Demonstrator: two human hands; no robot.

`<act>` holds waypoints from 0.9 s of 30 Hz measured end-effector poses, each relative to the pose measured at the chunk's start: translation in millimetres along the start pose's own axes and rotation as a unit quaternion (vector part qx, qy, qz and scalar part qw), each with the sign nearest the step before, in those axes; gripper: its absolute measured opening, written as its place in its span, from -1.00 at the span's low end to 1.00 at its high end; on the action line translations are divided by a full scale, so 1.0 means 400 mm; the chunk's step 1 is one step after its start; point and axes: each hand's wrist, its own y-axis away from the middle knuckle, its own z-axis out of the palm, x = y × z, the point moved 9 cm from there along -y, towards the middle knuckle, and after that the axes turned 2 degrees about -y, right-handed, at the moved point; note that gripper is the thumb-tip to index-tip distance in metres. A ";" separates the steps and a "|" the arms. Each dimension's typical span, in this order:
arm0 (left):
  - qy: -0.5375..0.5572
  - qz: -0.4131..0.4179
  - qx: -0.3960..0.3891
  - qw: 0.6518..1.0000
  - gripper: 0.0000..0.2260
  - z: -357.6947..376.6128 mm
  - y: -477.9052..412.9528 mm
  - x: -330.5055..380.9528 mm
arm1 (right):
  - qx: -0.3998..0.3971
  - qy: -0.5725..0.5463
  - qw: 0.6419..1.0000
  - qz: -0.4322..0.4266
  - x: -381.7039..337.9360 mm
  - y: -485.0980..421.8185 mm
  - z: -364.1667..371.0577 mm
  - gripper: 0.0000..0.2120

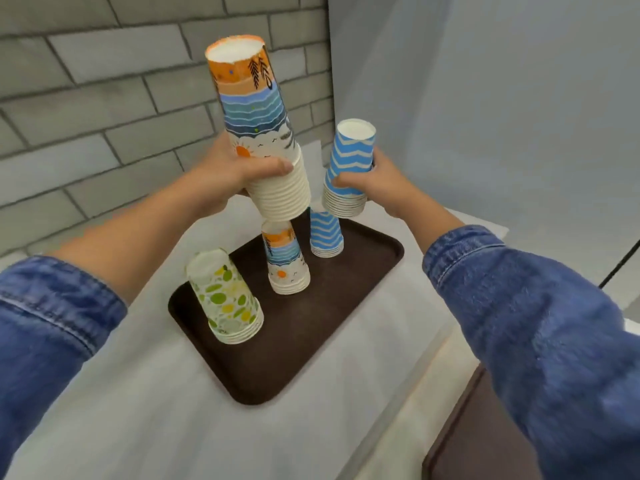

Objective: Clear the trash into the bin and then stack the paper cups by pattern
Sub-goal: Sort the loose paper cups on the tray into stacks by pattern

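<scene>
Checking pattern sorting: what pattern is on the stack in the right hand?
Blue and white zigzags on the cup stack, head view.

Cups (290, 261): printed paper, matt, rolled rims.
Tray (346, 289): dark brown plastic, finely textured, dull.
Tablecloth (138, 410): white cloth, smooth.
Sleeves (540, 334): blue denim.
Wall (86, 81): grey brick, rough.

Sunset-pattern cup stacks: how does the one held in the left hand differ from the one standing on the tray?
The held sunset stack is up in the air, gripped by the left hand; the tray sunset stack stands on the brown tray. The held sunset stack shows many more nested rims than the tray sunset stack. Both are upside down, with the same orange, blue and sun print.
</scene>
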 end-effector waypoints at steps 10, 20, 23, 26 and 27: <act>0.016 -0.050 -0.049 0.997 -0.49 -0.046 -0.101 -0.186 | -0.080 0.041 0.996 0.029 0.096 -0.182 0.141 -0.61; 0.024 -0.059 -0.139 0.988 -0.41 0.024 -0.117 -0.273 | -0.125 0.108 0.986 0.037 0.105 -0.244 0.131 -0.47; 0.025 -0.065 -0.172 0.983 -0.42 0.045 -0.115 -0.292 | -0.140 0.123 0.981 0.060 0.137 -0.237 0.136 -0.57; 0.028 -0.073 -0.201 0.977 -0.53 0.062 -0.114 -0.311 | -0.159 0.129 0.975 0.083 0.185 -0.227 0.146 -0.57; 0.030 -0.074 -0.209 0.975 -0.54 0.066 -0.115 -0.318 | -0.164 0.126 0.974 0.090 0.201 -0.224 0.149 -0.57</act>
